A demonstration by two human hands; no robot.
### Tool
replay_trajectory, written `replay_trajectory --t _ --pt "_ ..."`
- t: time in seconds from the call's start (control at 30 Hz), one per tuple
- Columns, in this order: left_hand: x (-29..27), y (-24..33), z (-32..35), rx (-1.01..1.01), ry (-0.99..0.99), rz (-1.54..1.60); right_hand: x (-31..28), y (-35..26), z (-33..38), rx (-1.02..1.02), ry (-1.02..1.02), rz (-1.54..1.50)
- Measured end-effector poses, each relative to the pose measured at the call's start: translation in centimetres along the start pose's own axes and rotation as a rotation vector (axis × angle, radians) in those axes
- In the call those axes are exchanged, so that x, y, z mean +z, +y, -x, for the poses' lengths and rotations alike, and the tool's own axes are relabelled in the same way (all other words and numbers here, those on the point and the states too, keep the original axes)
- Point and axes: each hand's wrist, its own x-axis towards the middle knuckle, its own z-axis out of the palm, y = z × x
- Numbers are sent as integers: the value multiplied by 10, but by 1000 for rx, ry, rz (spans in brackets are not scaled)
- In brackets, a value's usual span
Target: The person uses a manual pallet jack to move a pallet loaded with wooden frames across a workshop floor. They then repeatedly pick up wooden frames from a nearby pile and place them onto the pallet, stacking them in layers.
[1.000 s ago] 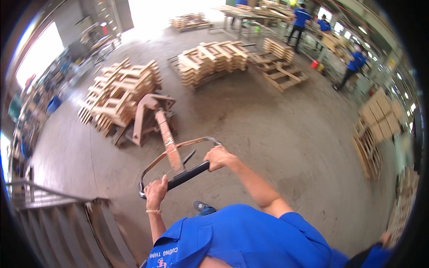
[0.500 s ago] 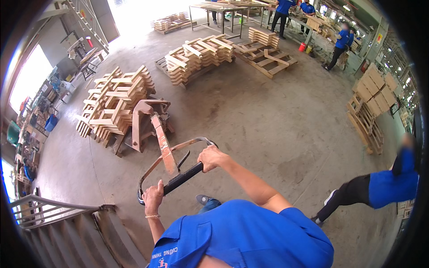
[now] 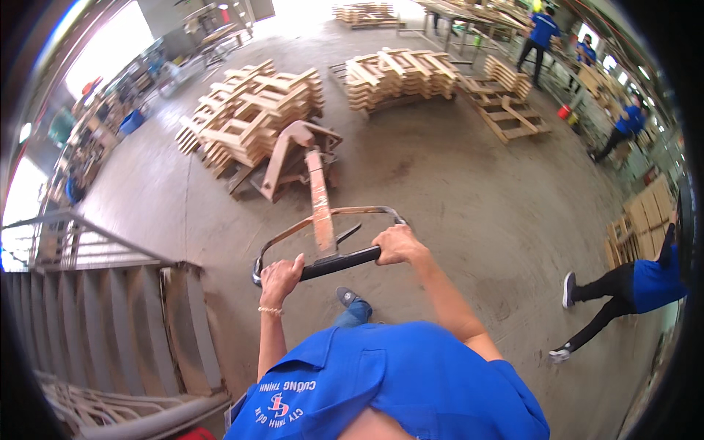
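Note:
Both my hands grip the black-sleeved handle bar of an orange pallet jack (image 3: 320,198). My left hand (image 3: 281,281) is closed at the bar's left end, with a pale bracelet on the wrist. At the right end my right hand (image 3: 398,244) is wrapped round the bar. The jack's worn shaft runs away from me to its wheeled head, which sits against a stack of light wooden frames (image 3: 253,117). Under that stack, the forks are hidden from view.
To my left rises a metal staircase (image 3: 110,323) with a railing. Beyond stand another frame stack (image 3: 400,77) and a pallet (image 3: 506,110). A person in a blue shirt (image 3: 656,286) walks at the right, near stacked wooden panels (image 3: 649,213). Other workers stand at far benches.
My view has turned leftward, so the stacks and handle appear further right and the staircase shows more. Both hands still hold the handle. The person at right has taken a stride.

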Motion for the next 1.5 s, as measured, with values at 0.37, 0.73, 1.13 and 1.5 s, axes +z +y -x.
replay_trajectory --t 0.37,0.73,1.13,1.5 --pt "-4 10 -7 -88 48 31 -7 5 1 30 6 6" --pt "-10 7 -39 -53 125 7 -11 14 -32 37 41 57" --pt "-13 -88 -83 304 161 -412 -7 -42 -96 -39 112 16" --pt "-8 -72 -37 279 164 -465 -3 -47 -42 -14 78 14"
